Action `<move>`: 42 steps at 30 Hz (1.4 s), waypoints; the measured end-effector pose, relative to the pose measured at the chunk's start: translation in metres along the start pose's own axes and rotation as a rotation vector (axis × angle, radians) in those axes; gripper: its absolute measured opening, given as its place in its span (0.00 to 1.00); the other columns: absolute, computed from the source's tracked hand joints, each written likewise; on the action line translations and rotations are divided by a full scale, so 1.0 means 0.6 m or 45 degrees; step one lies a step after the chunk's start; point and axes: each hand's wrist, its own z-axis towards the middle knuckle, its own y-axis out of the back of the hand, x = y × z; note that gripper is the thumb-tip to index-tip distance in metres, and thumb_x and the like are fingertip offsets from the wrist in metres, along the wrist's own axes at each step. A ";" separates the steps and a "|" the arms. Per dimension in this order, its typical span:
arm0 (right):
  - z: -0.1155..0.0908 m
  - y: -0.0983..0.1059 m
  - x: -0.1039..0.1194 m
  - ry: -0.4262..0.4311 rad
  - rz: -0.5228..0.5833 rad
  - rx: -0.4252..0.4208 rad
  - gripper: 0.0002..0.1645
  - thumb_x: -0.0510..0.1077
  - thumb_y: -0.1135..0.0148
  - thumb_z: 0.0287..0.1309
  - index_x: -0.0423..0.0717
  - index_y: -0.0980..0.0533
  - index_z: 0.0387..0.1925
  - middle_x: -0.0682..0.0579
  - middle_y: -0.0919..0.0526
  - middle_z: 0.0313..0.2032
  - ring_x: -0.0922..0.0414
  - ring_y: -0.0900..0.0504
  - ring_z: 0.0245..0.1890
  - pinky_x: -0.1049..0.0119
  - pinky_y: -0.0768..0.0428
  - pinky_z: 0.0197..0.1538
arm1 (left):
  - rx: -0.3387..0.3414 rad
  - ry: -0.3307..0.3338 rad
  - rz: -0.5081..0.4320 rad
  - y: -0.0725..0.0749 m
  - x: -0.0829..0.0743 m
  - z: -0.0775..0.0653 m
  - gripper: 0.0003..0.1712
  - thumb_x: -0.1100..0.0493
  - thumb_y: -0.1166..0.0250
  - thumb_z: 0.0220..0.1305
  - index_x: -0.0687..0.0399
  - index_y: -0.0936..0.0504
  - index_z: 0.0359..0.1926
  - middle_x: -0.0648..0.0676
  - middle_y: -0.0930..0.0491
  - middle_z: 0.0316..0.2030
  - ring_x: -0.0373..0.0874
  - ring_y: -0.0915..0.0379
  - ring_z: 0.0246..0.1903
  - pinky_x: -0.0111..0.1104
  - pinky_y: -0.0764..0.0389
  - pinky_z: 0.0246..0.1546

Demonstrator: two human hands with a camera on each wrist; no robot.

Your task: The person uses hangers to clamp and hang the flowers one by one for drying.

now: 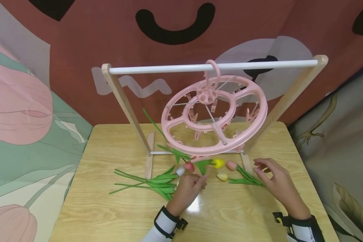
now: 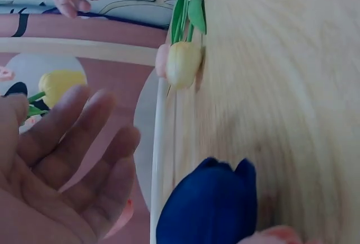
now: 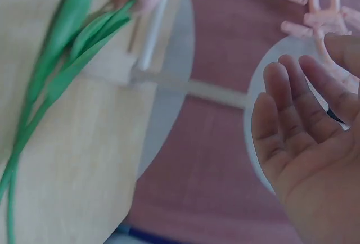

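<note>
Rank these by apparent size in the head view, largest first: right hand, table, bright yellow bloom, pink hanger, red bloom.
Table
Pink hanger
Right hand
Bright yellow bloom and red bloom: too alike to rank

You have a white-barred rack [image 1: 169,69] standing on the table [image 1: 87,215], a brown backdrop [image 1: 78,50] with a black smile [image 1: 175,37] behind it, a floral drape [image 1: 21,101] left and a grey drape [image 1: 335,134] right.

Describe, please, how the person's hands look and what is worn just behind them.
The left hand and the right hand are bare. Behind each one are black straps and white material, perhaps a sleeve, with a small black piece; the right one shows a yellow mark.
</note>
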 end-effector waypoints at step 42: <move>-0.102 -0.053 -0.117 0.019 -0.329 0.107 0.14 0.24 0.26 0.46 0.35 0.17 0.36 0.43 0.18 0.33 0.42 0.20 0.35 0.44 0.17 0.38 | 0.192 -0.540 1.232 -0.084 0.024 0.041 0.37 0.32 0.35 0.67 0.47 0.28 0.67 0.52 0.20 0.55 0.46 0.21 0.55 0.32 0.12 0.31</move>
